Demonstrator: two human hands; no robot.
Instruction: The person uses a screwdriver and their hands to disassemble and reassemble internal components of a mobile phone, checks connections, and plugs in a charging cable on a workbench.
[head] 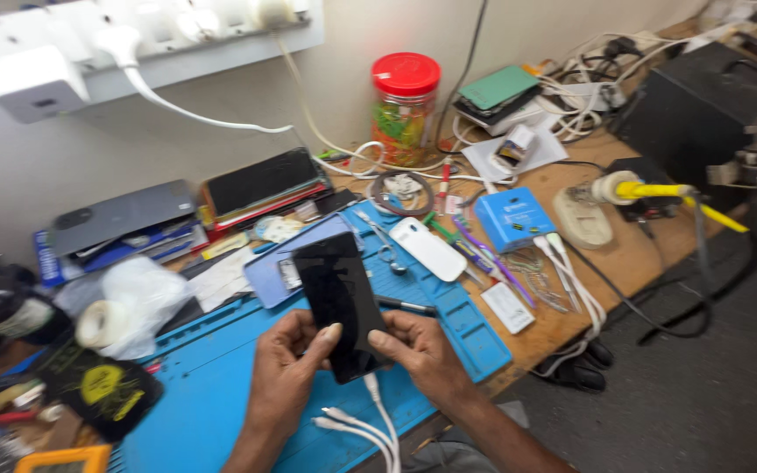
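Nearest the camera, white cables (pixel 363 429) trail over the near edge of the blue work mat (pixel 212 385), one of them running up to the bottom end of a black smartphone (pixel 340 302). Both hands hold that phone over the mat, its dark screen facing up and its top tilted away. The left hand (pixel 286 368) curls its fingers (pixel 326 337) closed against the phone's left edge, thumb lying on the glass. The right hand (pixel 422 350) grips the right lower edge, fingers closed about it.

To the left lie a black pouch with a yellow mark (pixel 98 390) and a roll of tape (pixel 102 322). Just beyond the phone a white phone (pixel 428 249) rests face down on the mat beside tweezers (pixel 383 238), with a small blue box (pixel 513 217) to its right on the wooden counter (pixel 633 254).

Farther back stand a red-lidded jar (pixel 406 107), stacked phones by the wall, and a yellow-handled soldering iron (pixel 659 191) at the right. A white power strip (pixel 133 35) hangs on the far wall.
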